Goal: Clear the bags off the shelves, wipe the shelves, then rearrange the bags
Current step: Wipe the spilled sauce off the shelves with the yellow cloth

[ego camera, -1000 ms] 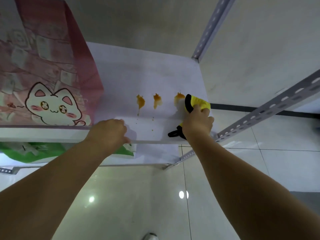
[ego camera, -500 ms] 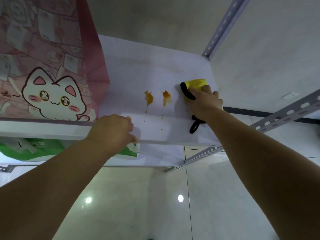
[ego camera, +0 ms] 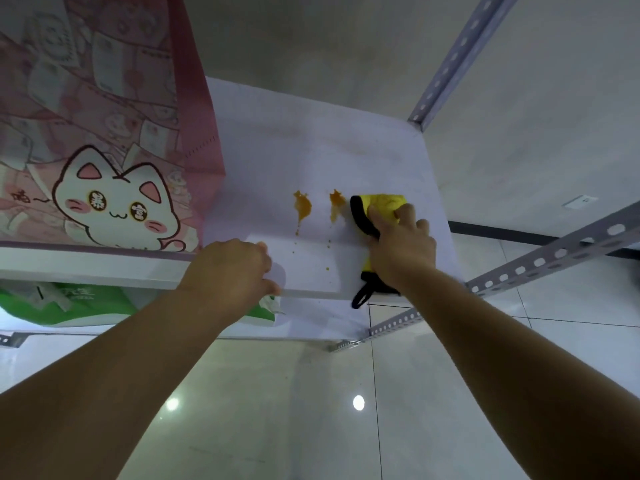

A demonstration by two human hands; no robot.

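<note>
A white shelf carries two orange stains near its front right. My right hand presses a yellow cloth with black trim flat on the shelf, just right of the stains; the cloth's black loop hangs over the front edge. My left hand grips the shelf's front edge with curled fingers. A pink bag with a white cat print stands on the left part of the same shelf. A green bag lies on the shelf below, mostly hidden.
Perforated grey metal uprights and rails frame the shelf at the right. A grey wall stands behind. Glossy tiled floor lies below, with a lower white shelf under the top one.
My right hand slid the cloth back over the rightmost stain, which no longer shows, then moved it slightly left toward the other two. My left hand stayed on the shelf edge.
</note>
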